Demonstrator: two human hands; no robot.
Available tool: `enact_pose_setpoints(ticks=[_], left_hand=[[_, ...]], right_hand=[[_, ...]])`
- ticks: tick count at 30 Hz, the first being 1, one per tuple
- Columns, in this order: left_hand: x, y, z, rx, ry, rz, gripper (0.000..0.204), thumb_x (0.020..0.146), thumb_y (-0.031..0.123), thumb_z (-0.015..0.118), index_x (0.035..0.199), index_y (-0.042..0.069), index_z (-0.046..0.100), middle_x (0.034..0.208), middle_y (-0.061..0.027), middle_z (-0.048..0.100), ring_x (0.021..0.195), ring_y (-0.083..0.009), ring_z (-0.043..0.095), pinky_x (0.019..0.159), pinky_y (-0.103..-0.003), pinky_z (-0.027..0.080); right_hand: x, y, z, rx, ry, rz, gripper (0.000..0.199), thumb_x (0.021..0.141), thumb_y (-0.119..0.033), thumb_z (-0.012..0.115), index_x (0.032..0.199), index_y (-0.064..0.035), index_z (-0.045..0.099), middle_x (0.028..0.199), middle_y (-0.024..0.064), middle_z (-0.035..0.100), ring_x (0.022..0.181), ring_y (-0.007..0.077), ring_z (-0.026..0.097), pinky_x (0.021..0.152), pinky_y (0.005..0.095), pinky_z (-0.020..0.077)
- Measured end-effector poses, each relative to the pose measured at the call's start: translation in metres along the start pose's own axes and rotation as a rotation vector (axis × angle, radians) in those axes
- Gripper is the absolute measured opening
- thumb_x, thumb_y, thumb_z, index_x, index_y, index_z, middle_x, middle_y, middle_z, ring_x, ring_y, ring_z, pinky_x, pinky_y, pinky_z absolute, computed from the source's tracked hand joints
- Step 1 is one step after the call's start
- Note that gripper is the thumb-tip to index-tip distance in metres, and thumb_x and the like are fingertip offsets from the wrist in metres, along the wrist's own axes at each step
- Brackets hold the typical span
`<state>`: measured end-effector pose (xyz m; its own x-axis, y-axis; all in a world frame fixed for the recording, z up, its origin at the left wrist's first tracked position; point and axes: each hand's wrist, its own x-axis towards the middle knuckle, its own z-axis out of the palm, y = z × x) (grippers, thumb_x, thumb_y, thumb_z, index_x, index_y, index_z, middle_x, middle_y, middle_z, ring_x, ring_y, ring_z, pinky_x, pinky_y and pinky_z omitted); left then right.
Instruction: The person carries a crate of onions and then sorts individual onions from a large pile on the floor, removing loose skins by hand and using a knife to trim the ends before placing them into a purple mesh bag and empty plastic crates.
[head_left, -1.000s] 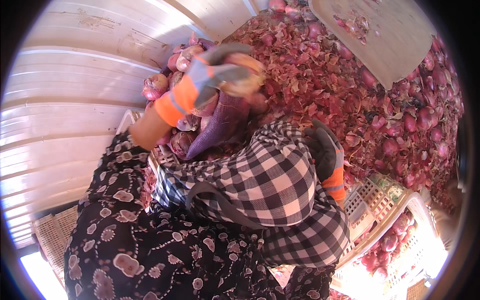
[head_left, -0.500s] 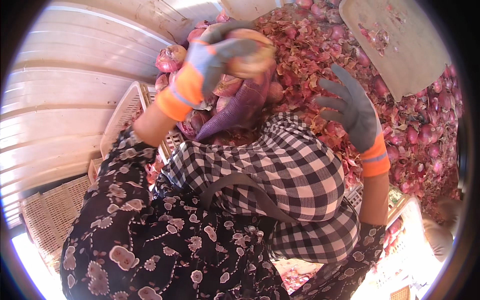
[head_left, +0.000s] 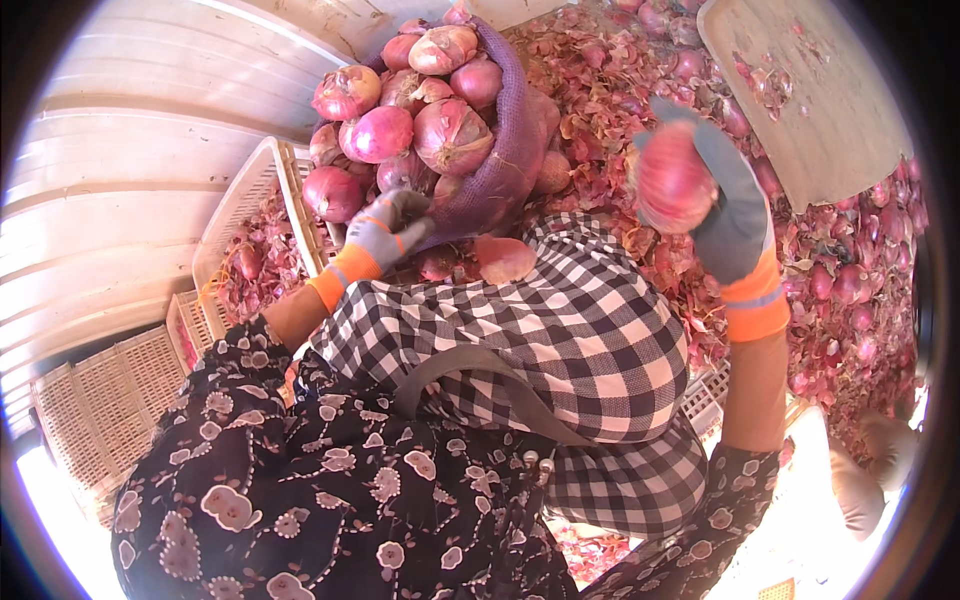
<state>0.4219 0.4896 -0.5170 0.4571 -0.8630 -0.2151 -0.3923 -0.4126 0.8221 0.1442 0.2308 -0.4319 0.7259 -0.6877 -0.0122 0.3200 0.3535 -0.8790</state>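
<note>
At left, we saw a crate (head_left: 298,215) of skins (head_left: 262,240). Beside it, the left hand (head_left: 375,240) bent its fingers inward at the bag's lower edge; we could not tell whether they gripped anything. The purple bag (head_left: 512,140) gaped, likely keeping its heaped onions (head_left: 378,135) within reach. Farther right, the right hand (head_left: 735,205) curved partway around a single onion (head_left: 677,178), apparently cupped to suit its roundness.

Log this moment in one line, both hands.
Left hand: at purple mesh sack | Right hand: holding red onion | Sack: open, onions heaped at mouth
</note>
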Motion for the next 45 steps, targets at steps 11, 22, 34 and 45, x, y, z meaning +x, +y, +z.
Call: enact_pose_setpoints(ticks=[11, 22, 34, 45], left_hand=[[0.015, 0.039, 0.011, 0.908, -0.373, -0.065, 0.032, 0.075, 0.031, 0.062, 0.096, 0.007, 0.054, 0.083, -0.0165, 0.063, 0.081, -0.0365, 0.061, 0.072, -0.044, 0.047], [0.021, 0.059, 0.022, 1.145, -0.438, -0.065, 0.036, 0.079, 0.037, 0.054, 0.098, 0.007, 0.057, 0.09, -0.0188, 0.065, 0.087, -0.0351, 0.063, 0.076, -0.046, 0.048], [0.141, 0.189, 0.146, 0.717, -0.443, 0.576, 0.025, 0.084, 0.029, 0.057, 0.088, 0.005, 0.064, 0.078, -0.015, 0.064, 0.072, -0.0292, 0.063, 0.065, -0.037, 0.048], [0.215, 0.273, 0.54, 0.87, -0.773, 0.944, 0.044, 0.088, 0.031, 0.048, 0.128, 0.012, 0.046, 0.126, -0.0121, 0.049, 0.106, -0.0302, 0.055, 0.087, -0.041, 0.046]], right_hand=[[0.087, 0.076, 0.124, -0.114, -0.445, 0.041, 0.044, 0.085, -0.037, 0.059, 0.119, -0.0101, 0.057, 0.118, 0.0116, 0.057, 0.104, 0.0219, 0.056, 0.094, 0.0332, 0.0429], [0.02, 0.089, -0.034, -0.742, -0.115, 0.259, 0.044, 0.083, -0.031, 0.06, 0.119, -0.0073, 0.057, 0.109, 0.0127, 0.064, 0.099, 0.0186, 0.062, 0.086, 0.0312, 0.0473], [-0.143, 0.195, -0.128, -0.178, 0.561, 0.374, 0.042, 0.082, -0.023, 0.063, 0.12, -0.0045, 0.056, 0.113, 0.0121, 0.062, 0.104, 0.0221, 0.059, 0.089, 0.0317, 0.0446], [-0.118, 0.084, -0.354, -0.844, 1.623, 0.931, 0.08, 0.069, -0.049, 0.069, 0.136, -0.0189, 0.036, 0.138, 0.012, 0.037, 0.121, 0.0332, 0.043, 0.096, 0.0434, 0.0431]])
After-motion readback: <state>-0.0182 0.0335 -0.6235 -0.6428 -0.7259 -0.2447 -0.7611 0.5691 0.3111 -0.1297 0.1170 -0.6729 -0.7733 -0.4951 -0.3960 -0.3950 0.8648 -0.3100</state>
